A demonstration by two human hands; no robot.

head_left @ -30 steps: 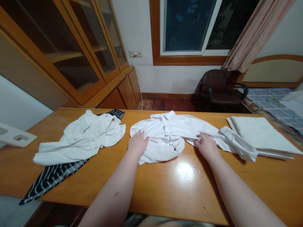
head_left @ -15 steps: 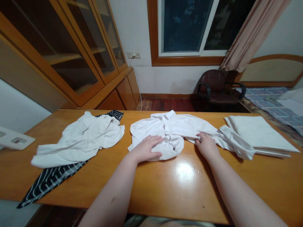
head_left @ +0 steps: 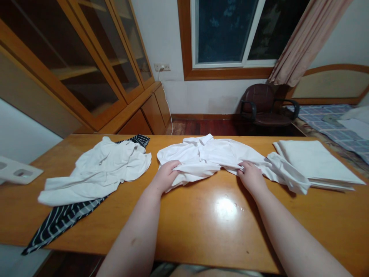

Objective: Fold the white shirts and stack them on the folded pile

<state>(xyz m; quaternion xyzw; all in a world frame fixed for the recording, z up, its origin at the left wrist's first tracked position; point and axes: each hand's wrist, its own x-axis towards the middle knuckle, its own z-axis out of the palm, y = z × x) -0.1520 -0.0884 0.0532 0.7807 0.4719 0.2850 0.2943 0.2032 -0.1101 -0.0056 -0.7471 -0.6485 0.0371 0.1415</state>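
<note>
A white collared shirt (head_left: pixel 219 152) lies crumpled in the middle of the wooden table (head_left: pixel 201 227), its collar toward the far edge. One sleeve stretches to the right and its end touches a stack of folded white cloth (head_left: pixel 317 159). My left hand (head_left: pixel 167 175) is closed on the near left part of the shirt, with a fold running rightward from it. My right hand (head_left: pixel 250 175) pinches the shirt's edge near the base of that sleeve. The fingertips of both hands are partly hidden by fabric.
To the left, a white garment (head_left: pixel 100 169) lies rumpled over a black-and-white striped cloth (head_left: pixel 66 219). A white plastic piece with slots (head_left: pixel 21 171) juts in at the left edge. Beyond the table stand a glass-door cabinet (head_left: pixel 121 88) and a brown armchair (head_left: pixel 261 104).
My left hand has gone from lying open on the shirt to gripping its left side, shifting slightly left. The shirt's near part is now drawn into a flatter fold. My right hand keeps its place.
</note>
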